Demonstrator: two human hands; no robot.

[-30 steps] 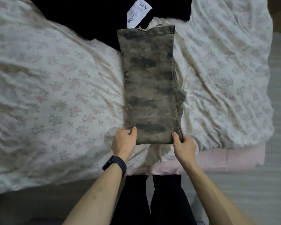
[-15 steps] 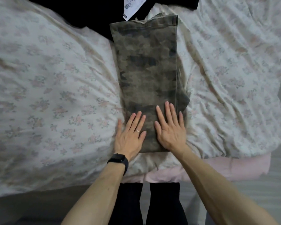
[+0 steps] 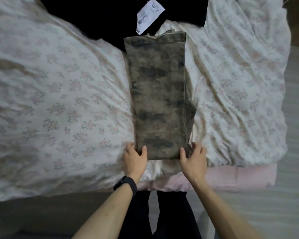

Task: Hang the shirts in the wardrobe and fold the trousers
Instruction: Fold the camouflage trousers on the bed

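1. Floral bedding (image 3: 59, 100), white with small pink sprigs and much rumpled, fills the frame from the left edge almost to the right.
2. Low and just left of centre, my left hand (image 3: 135, 157) pinches the near left corner of the camouflage trousers (image 3: 159, 94), thumb on top and fingers curled at the edge. A black wristband (image 3: 126, 183) sits on that wrist.
3. The trousers lie mid-frame, flat on the bedding, folded into a long narrow strip that runs from my hands toward the top.
4. At upper centre a black garment (image 3: 93, 18) meets the strip's far left corner, with a white paper tag (image 3: 150, 15) on it.
5. Just right of centre, my right hand (image 3: 193, 161) grips the near right corner, thumb on top.
6. At lower right a pink sheet (image 3: 231, 176) shows below the bedding's edge.
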